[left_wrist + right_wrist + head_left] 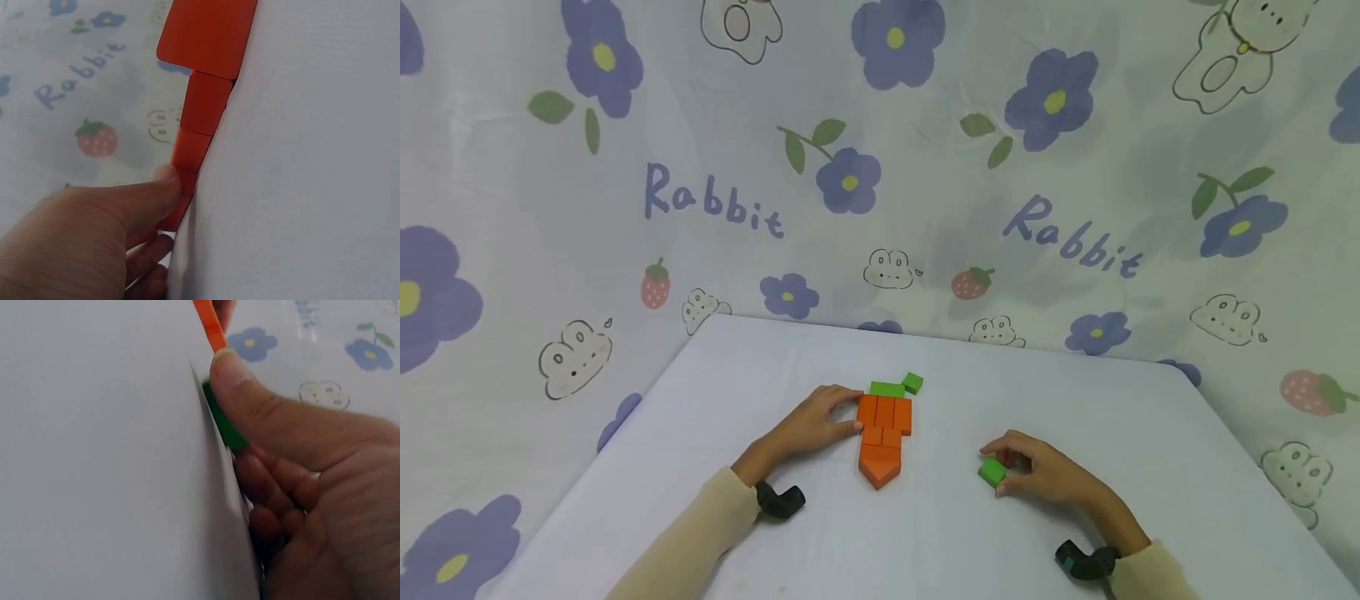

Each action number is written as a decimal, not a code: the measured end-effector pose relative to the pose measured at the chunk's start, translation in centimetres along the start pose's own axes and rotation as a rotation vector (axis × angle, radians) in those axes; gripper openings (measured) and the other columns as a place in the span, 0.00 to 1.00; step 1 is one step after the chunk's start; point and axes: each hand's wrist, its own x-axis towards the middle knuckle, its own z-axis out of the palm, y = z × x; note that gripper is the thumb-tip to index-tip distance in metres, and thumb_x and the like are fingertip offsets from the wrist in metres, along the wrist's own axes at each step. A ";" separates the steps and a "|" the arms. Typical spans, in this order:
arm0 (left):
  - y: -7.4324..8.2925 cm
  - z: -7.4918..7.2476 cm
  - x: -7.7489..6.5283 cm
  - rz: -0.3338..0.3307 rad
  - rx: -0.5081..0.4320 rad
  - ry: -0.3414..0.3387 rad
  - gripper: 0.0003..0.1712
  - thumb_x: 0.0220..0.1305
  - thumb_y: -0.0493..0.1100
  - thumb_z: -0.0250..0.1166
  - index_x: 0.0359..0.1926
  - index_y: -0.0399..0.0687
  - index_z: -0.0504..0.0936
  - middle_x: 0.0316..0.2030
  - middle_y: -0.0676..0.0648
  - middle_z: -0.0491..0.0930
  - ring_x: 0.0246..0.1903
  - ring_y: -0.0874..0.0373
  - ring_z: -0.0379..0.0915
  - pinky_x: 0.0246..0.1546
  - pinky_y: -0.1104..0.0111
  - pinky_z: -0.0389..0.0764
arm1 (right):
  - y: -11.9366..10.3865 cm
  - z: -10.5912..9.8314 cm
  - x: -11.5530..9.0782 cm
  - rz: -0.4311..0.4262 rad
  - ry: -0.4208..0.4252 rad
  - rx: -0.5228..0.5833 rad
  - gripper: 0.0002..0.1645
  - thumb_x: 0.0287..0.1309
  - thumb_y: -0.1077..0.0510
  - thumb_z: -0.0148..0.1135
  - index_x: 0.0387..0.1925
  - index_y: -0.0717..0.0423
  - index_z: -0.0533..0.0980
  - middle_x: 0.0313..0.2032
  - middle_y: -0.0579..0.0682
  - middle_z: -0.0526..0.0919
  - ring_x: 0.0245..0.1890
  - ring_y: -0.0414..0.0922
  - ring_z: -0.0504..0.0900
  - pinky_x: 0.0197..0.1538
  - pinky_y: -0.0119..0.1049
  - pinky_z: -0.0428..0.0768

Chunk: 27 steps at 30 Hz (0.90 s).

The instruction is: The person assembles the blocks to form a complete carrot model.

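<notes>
Orange blocks (880, 454) lie together on the white table in a carrot-like shape, its pointed end towards me. A flat green block (887, 389) touches their far end, with a small green block (913, 382) at its right corner. My left hand (815, 419) holds the left edge of the wide orange row, index finger at the far corner and thumb at the near one. In the left wrist view the thumb lies against the orange side. My right hand (1043, 469) pinches another green block (992, 472) at the table, right of the shape; the thumb partly covers it in the right wrist view.
The white table (760, 367) ends at a cloth backdrop (925, 208) printed with flowers, rabbits and strawberries. A black wrist-worn device (781, 501) sits on the left wrist and another black device (1084, 560) on the right.
</notes>
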 end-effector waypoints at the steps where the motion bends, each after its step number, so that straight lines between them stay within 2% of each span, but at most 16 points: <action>1: 0.0 0.0 -0.1 -0.001 0.004 -0.002 0.34 0.65 0.56 0.68 0.69 0.57 0.72 0.66 0.50 0.73 0.70 0.50 0.62 0.72 0.49 0.64 | 0.0 0.0 -0.1 0.009 -0.006 0.012 0.28 0.57 0.47 0.71 0.58 0.44 0.77 0.42 0.40 0.79 0.41 0.37 0.75 0.41 0.28 0.75; 8: 0.0 0.1 -0.1 0.003 0.004 -0.011 0.34 0.65 0.56 0.67 0.70 0.56 0.71 0.67 0.50 0.72 0.70 0.50 0.62 0.72 0.49 0.64 | 0.5 -0.9 -0.6 0.002 -0.058 0.138 0.22 0.66 0.55 0.63 0.60 0.50 0.77 0.47 0.46 0.83 0.45 0.39 0.78 0.48 0.28 0.78; 13: -0.3 0.2 0.1 0.012 -0.002 0.006 0.34 0.65 0.57 0.67 0.70 0.57 0.72 0.67 0.51 0.73 0.70 0.50 0.62 0.72 0.49 0.64 | 0.6 -1.3 -0.5 -0.013 -0.078 0.145 0.21 0.68 0.58 0.61 0.61 0.53 0.77 0.49 0.47 0.83 0.46 0.39 0.77 0.50 0.26 0.76; 18: -0.4 0.4 0.0 -0.005 -0.008 0.001 0.34 0.64 0.58 0.68 0.69 0.59 0.72 0.67 0.52 0.72 0.70 0.50 0.62 0.71 0.48 0.65 | 0.9 -1.2 -0.5 -0.040 -0.080 0.166 0.21 0.67 0.60 0.62 0.60 0.55 0.77 0.47 0.49 0.82 0.44 0.40 0.77 0.48 0.28 0.78; 27: -0.2 0.4 0.0 0.003 -0.001 0.012 0.34 0.64 0.57 0.68 0.69 0.58 0.72 0.66 0.52 0.73 0.69 0.50 0.62 0.71 0.48 0.65 | 0.9 -0.9 -0.6 0.011 -0.055 0.166 0.19 0.65 0.58 0.64 0.57 0.51 0.78 0.45 0.49 0.82 0.43 0.38 0.78 0.45 0.29 0.79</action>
